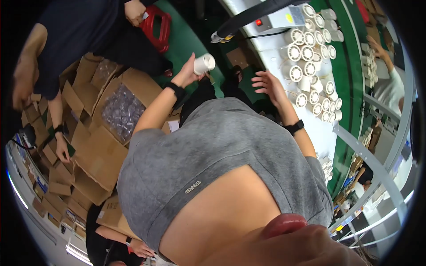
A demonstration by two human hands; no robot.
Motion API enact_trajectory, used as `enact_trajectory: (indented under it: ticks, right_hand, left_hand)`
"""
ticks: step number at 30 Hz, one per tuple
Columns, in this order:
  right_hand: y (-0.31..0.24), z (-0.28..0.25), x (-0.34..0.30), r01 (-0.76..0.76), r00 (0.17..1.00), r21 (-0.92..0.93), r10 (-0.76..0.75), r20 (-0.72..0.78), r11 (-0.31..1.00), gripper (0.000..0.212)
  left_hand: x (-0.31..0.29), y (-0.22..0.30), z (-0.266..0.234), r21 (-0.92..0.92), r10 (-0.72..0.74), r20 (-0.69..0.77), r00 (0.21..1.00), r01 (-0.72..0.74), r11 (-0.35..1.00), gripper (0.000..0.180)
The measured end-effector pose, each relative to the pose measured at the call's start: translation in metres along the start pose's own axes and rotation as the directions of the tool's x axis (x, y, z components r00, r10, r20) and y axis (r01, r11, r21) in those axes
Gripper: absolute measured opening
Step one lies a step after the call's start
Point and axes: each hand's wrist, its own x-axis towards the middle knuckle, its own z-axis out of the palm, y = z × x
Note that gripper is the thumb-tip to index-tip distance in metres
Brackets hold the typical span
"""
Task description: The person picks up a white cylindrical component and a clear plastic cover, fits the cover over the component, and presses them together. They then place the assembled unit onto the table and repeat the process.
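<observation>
My left hand [187, 74] is closed around a white plastic cylinder [202, 66] with a round recess in its end face. It is held in front of my body, left of the worktable. My right hand [270, 88] is empty, its fingers apart, beside the near edge of the white worktable [268, 57]. Many similar white cylinders [307, 53] stand and lie on that table, their slotted round ends showing, some with thin wires. The nearest of them are to the right of my right hand.
A grey box with a red switch [279, 21] and a black hose [248, 20] are at the table's far end. At left stands an open carton [104, 153] beside a bag of clear plastic pieces [122, 111]. A person in dark clothes [84, 31] stands near a red plastic frame [165, 31].
</observation>
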Motion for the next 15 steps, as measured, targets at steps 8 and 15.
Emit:
enact_trajectory:
  ticks: [8, 15]
  right_hand:
    - [-0.043, -0.021, -0.023, 0.247, 0.968, 0.043, -0.244, -0.059, 0.968, 0.040]
    - [-0.112, -0.028, -0.036, 0.480, 0.862, -0.040, -0.479, -0.166, 0.876, 0.033]
  left_hand:
    - [0.054, 0.018, -0.008, -0.299, 0.117, 0.001, 0.993, -0.112, 0.948, 0.048]
    - [0.064, 0.012, -0.013, -0.185, 0.203, -0.103, 0.974, -0.219, 0.958, 0.043]
